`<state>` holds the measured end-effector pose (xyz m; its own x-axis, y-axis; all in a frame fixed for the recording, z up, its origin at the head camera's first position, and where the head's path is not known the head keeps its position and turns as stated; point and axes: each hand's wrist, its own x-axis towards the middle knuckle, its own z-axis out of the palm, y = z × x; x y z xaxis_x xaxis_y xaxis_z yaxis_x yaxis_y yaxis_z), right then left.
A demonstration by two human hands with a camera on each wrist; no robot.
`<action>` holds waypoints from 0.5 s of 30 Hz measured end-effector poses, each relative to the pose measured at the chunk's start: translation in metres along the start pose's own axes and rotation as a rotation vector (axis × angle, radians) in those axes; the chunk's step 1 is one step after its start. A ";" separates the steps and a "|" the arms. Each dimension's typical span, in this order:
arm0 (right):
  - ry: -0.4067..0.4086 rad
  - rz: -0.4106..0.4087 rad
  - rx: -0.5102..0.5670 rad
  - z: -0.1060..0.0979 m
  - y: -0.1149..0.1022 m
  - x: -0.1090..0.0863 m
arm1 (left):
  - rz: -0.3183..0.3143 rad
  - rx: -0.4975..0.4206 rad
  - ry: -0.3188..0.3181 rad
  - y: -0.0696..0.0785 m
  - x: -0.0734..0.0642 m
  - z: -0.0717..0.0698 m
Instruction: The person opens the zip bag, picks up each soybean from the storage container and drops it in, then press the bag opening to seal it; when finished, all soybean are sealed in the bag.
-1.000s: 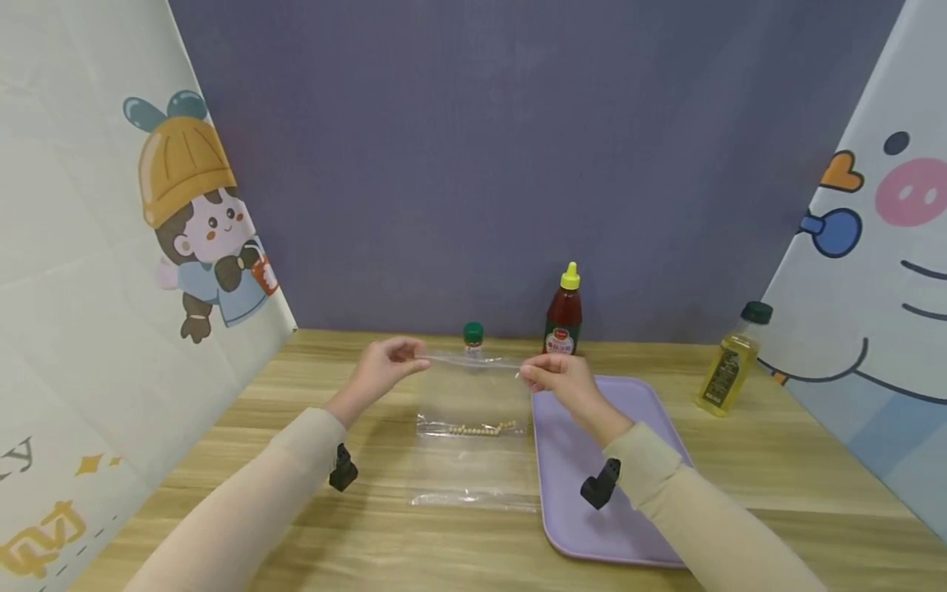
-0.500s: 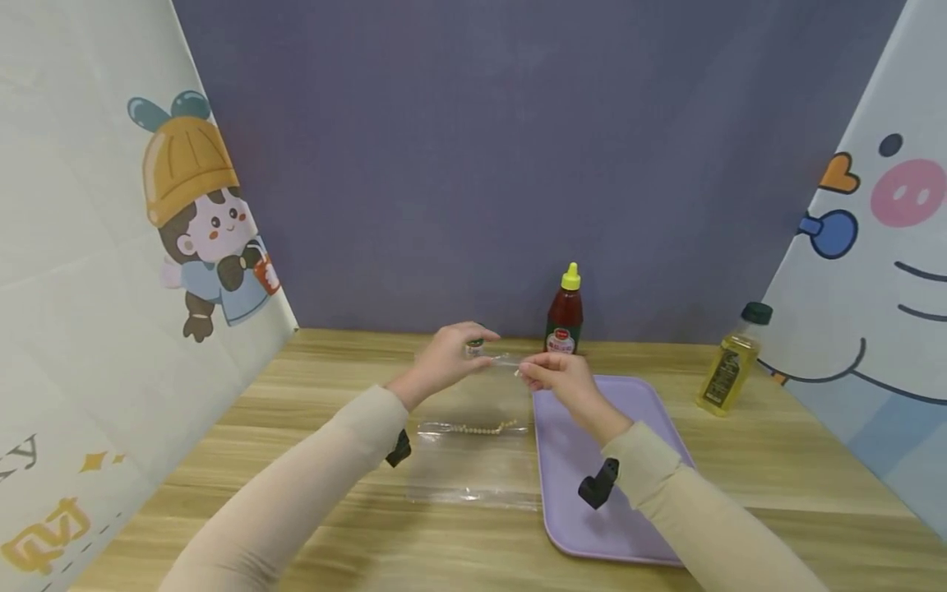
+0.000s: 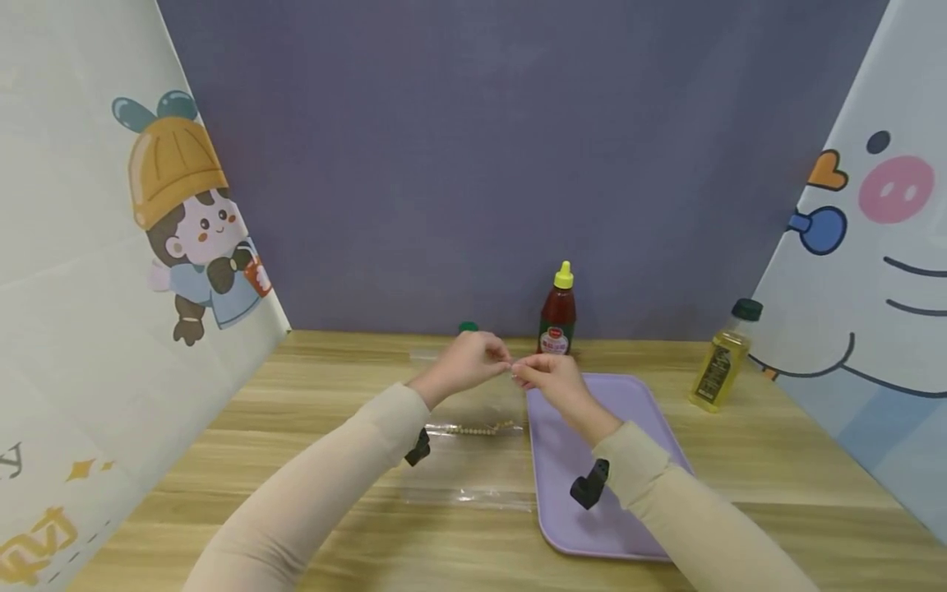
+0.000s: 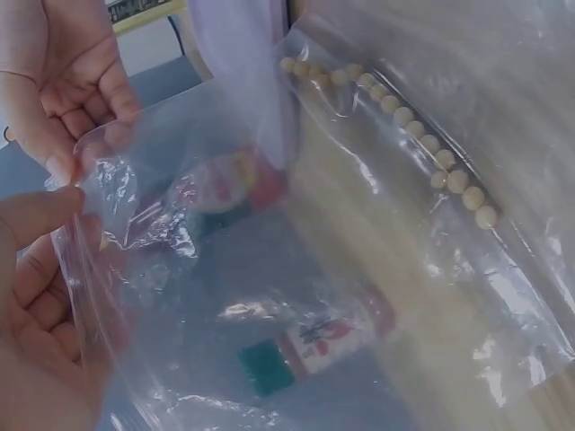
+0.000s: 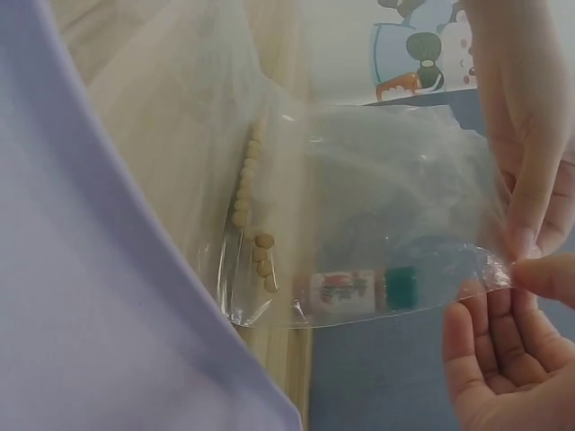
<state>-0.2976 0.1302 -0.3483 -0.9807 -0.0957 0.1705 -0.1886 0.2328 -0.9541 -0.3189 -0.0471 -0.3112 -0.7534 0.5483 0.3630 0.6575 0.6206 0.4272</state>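
Observation:
A clear plastic bag (image 3: 473, 481) lies partly on the table, its upper part lifted. Small round cream beads (image 4: 431, 144) sit in a row along a crease of the bag, also visible in the head view. My left hand (image 3: 466, 362) pinches the bag's top edge between thumb and finger, near its right corner. Right beside it, my right hand (image 3: 555, 382) pinches that corner, fingertips close to the left hand's. In the right wrist view the bag (image 5: 395, 197) hangs stretched from both hands' fingertips. The left hand covers part of the bag in the head view.
A purple tray (image 3: 599, 493) lies under my right forearm. Behind my hands stand a small green-capped bottle (image 5: 341, 292) and a red sauce bottle (image 3: 557, 316) with a yellow nozzle. An oil bottle (image 3: 719, 366) is at the right, before the back wall.
My left hand has moved right along the bag's top edge, from its left corner to beside my right hand. The right hand keeps its pinch at the right corner.

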 end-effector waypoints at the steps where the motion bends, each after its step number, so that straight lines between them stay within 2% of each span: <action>1: 0.014 -0.001 -0.012 0.001 0.000 0.000 | 0.002 0.012 0.006 0.000 0.000 0.000; 5: 0.062 -0.026 -0.041 0.006 -0.001 -0.001 | -0.028 0.041 0.025 -0.002 -0.002 0.001; 10: 0.116 -0.039 -0.035 0.010 0.001 -0.002 | -0.069 0.035 0.049 -0.008 -0.006 0.001; 15: 0.143 -0.057 -0.024 0.011 0.003 -0.003 | -0.109 0.042 0.057 -0.018 -0.015 -0.005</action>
<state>-0.2945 0.1208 -0.3542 -0.9654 0.0291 0.2591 -0.2435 0.2544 -0.9359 -0.3194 -0.0693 -0.3206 -0.8188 0.4442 0.3638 0.5708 0.6981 0.4323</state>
